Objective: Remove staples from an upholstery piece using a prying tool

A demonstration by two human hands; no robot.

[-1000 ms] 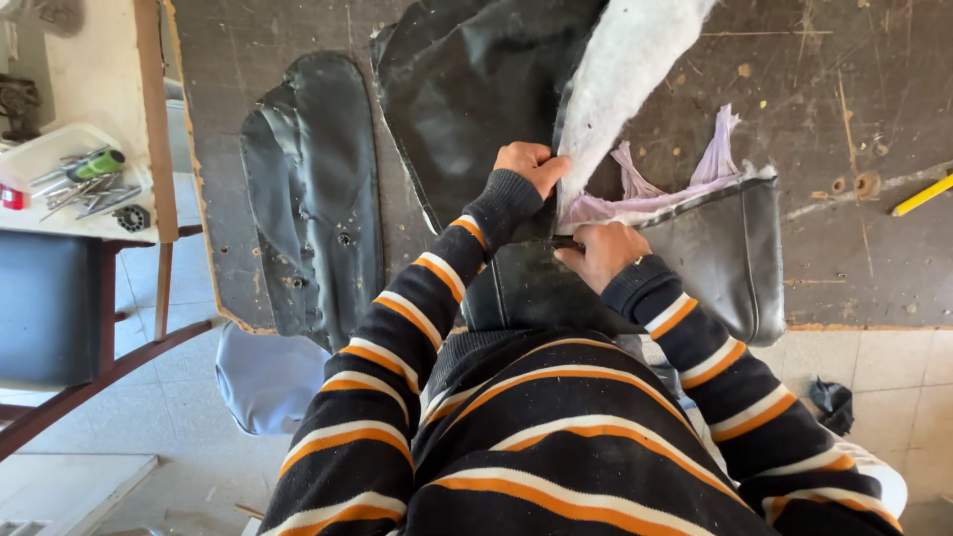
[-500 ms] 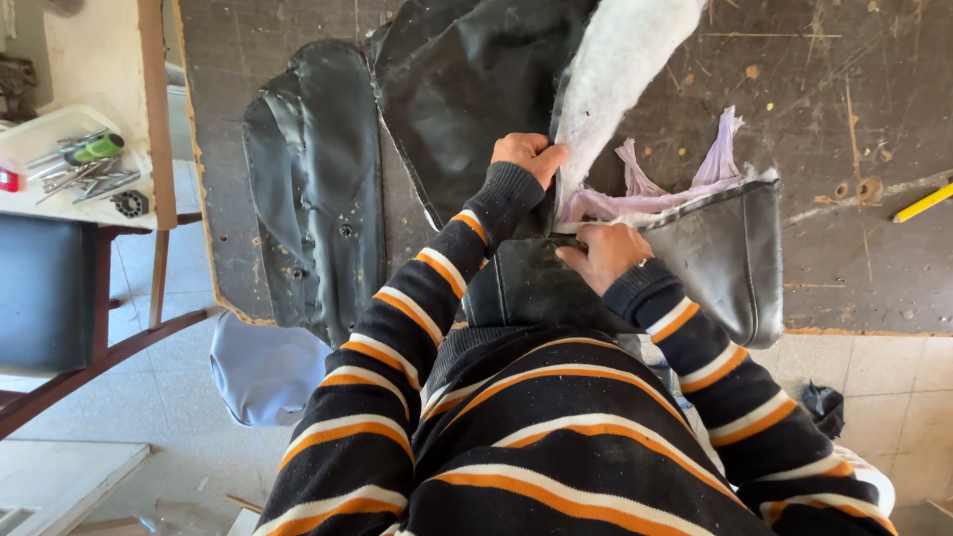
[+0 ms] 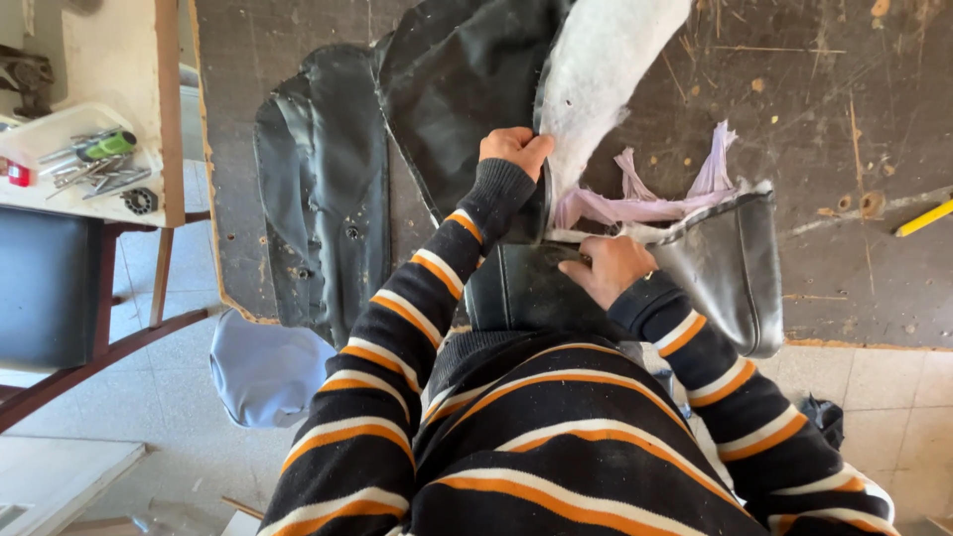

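The black vinyl seat cover [image 3: 467,79] is lying on the scarred dark workbench [image 3: 824,119], and it is taken as the landmark here. Its white foam backing [image 3: 606,69] is showing at the cover's right edge, running as a long strip away from the person toward the far side of the bench.

The left hand [image 3: 514,151] is pinching the seam where the cover meets the foam, fingers curled tight over that edge, wrist bent inward. The right hand [image 3: 611,268] is sitting nearer the person than the left, just below the same seam, pressing on the folded black panel [image 3: 526,288] with fingers narrowly closed; whether it is gripping a small tool or thread cannot be told.

The seam's long axis is running from the right hand up past the left, so both hands are lying along 1 line, the left farther out.

Right of the cover, frayed lilac fabric [image 3: 655,199] is bunching. Left of the cover, a 2nd black cover [image 3: 323,189] is lying flat. Far right of it, a yellow pencil [image 3: 925,218] is resting.
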